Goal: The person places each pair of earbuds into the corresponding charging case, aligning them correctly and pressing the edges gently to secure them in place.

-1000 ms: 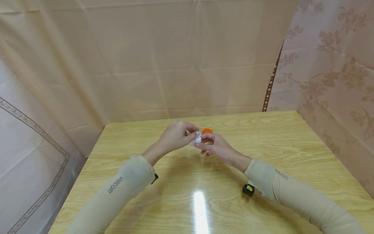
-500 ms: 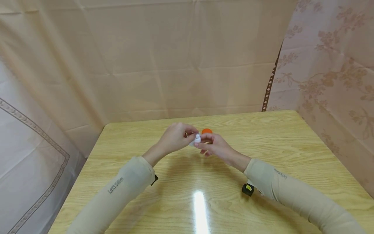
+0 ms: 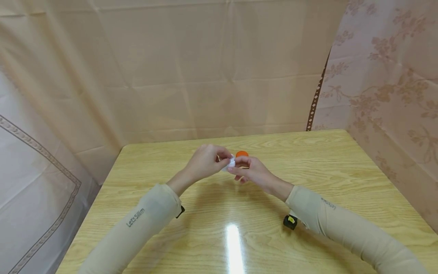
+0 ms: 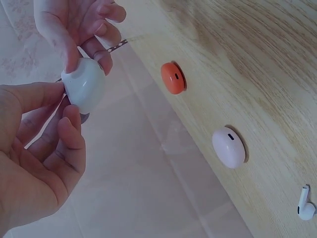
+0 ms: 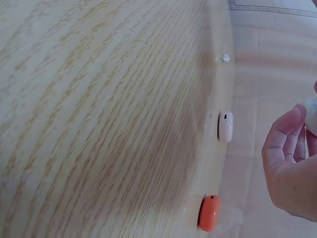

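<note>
Both hands meet around a white earbud case [image 3: 232, 164] above the far part of the table. My left hand [image 3: 206, 161] has its thumb and fingers curled against the near edge of the case [image 4: 86, 85] in the left wrist view. Whatever lies between those fingertips is mostly hidden. On the opposite side, my right hand [image 3: 256, 174] pinches the case between thumb and fingers. An orange earbud case [image 4: 172, 78], a pale pinkish-white case [image 4: 229, 148] and a loose white earbud [image 4: 306, 205] lie apart along the far edge of the table.
The wooden table [image 3: 273, 213] reflects a bright strip of light near its front. Beige cloth [image 3: 164, 76] hangs behind it, with patterned cloth [image 3: 386, 95] at the right. In the head view, the hands hide the pale case and loose earbud.
Both hands stay in nearly the same place. A raised white part at the top of the case shows less now, and the left fingertips have shifted slightly over it.
</note>
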`<state>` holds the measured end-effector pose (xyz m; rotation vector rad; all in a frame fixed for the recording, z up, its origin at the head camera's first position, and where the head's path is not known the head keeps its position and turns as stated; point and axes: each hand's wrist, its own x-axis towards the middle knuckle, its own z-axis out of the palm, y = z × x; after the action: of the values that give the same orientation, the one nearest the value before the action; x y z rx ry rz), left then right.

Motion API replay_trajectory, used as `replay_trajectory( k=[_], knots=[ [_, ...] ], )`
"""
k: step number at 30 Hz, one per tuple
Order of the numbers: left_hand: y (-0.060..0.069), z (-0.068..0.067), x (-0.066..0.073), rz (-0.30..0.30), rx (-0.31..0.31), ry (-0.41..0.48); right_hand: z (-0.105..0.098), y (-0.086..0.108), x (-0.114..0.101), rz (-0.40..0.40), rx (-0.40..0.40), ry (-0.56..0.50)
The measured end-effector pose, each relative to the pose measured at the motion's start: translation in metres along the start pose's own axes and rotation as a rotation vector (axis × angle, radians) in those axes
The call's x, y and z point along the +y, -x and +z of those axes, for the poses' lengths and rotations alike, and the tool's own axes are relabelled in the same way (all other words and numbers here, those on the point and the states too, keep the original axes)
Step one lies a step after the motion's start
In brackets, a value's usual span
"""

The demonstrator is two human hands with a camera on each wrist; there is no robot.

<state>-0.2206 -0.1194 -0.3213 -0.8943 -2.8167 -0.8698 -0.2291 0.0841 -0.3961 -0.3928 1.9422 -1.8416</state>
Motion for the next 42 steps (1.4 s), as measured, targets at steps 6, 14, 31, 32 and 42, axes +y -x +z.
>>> replay_trajectory(
  k=[6, 14, 31, 32, 42],
  knots=[
    [0.001, -0.001, 0.001, -0.015, -0.006, -0.015, 0.000, -0.001, 0.001, -0.001, 0.002, -0.004],
    [0.003, -0.002, -0.003, -0.015, -0.028, 0.019, 0.001, 0.001, 0.001, 0.005, 0.009, -0.011],
    [0.017, -0.005, -0.018, -0.032, 0.000, -0.023, -0.001, 0.000, 0.001, 0.009, 0.028, -0.029],
    [0.017, -0.005, -0.019, -0.036, 0.001, -0.026, -0.001, 0.000, 0.001, 0.008, 0.029, -0.034],
    [0.030, -0.010, -0.036, -0.047, -0.017, -0.059, -0.002, 0.000, 0.001, -0.005, 0.035, -0.042]
  ],
)
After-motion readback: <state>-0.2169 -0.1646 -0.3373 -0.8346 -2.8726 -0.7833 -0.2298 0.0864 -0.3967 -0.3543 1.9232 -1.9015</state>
